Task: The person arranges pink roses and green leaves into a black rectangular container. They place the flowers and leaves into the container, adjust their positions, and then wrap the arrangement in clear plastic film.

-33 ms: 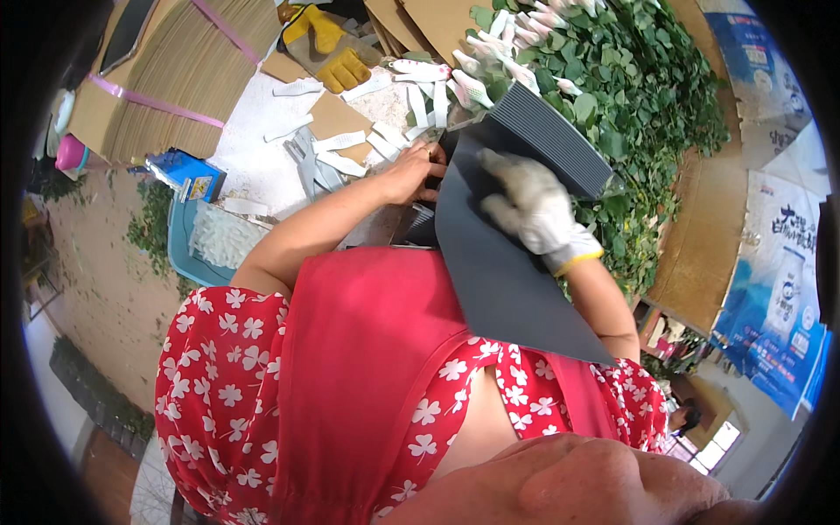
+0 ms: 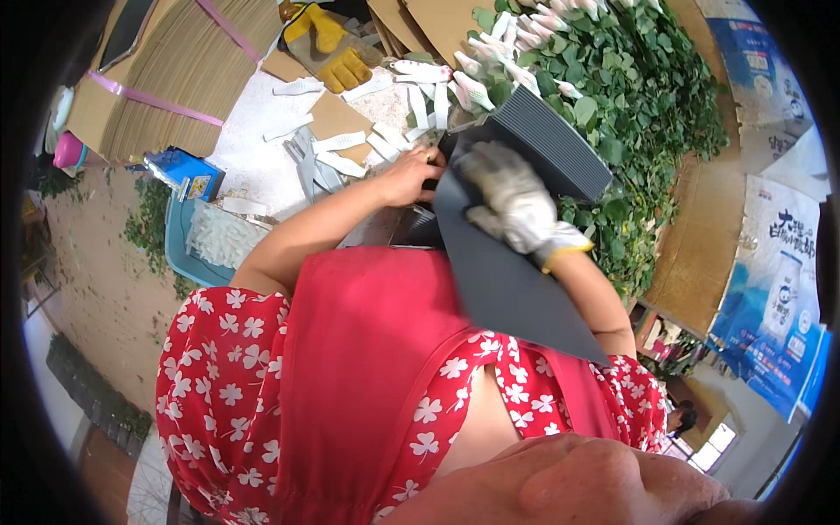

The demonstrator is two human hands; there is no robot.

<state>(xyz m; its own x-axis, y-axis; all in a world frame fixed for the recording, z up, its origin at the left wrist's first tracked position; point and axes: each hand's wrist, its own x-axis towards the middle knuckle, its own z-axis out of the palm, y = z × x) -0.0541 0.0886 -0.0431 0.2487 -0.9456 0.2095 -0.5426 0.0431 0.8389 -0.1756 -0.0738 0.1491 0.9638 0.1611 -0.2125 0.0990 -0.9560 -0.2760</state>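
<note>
The right hand (image 2: 512, 203), in a grey-white work glove, lies with its fingers curled over a dark grey corrugated sheet (image 2: 507, 280) and presses it down against the body; the sheet is partly rolled at its far end, where the ridged edge shows. The left hand (image 2: 409, 175), bare, is closed at the left edge of the same sheet, but what it pinches there I cannot tell. Just beyond the hands, flower stems with white-netted buds (image 2: 490, 70) lie among green leaves (image 2: 647, 105). Further left on the table are white paper strips (image 2: 337, 142), a yellow glove (image 2: 337, 48) and a stack of flat cardboard (image 2: 166, 79). In my judgement the sheet may spring open if the gloved hand lifts, and the buds could be crushed under it.
</note>
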